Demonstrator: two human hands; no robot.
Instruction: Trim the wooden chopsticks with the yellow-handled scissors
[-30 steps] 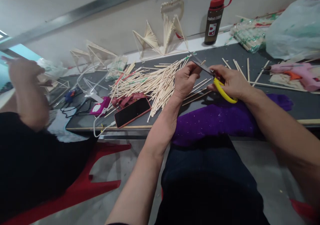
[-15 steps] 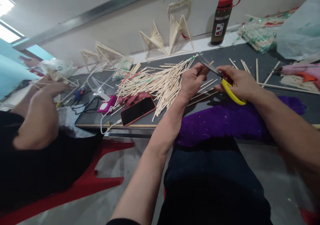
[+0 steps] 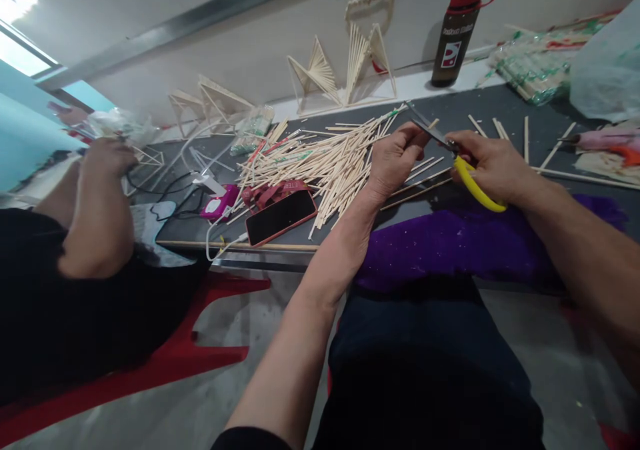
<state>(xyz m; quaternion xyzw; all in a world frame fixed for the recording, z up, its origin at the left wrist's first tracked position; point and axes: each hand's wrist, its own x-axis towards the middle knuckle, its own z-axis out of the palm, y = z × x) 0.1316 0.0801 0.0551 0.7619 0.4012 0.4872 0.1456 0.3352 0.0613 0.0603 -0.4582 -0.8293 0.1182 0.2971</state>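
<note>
My right hand [image 3: 493,160] is closed around the yellow handle of a pair of scissors [image 3: 477,187], whose metal blades point up and left. My left hand [image 3: 397,160] is closed in a pinch just below the blades. A short end of a thin wooden stick [image 3: 433,123] shows at the blades, above my left fingertips; the rest of it is hidden by the hand. Left of that hand spreads a loose pile of wooden sticks [image 3: 345,160]. A purple cloth [image 3: 445,247] lies under my right forearm along the table's front edge.
A phone [image 3: 281,218] on a cable lies beside a magenta box [image 3: 220,203]. Stick-built models [image 3: 315,77] and a dark bottle [image 3: 453,43] stand along the wall. Packed sticks [image 3: 535,70] lie back right, a pink glue gun [image 3: 600,138] at right. A co-worker's arm [image 3: 103,197] is at left.
The view has shifted slightly, so the table's things sit further right. Both my hands keep nearly the same pose at the scissors. The co-worker's arm at left has moved.
</note>
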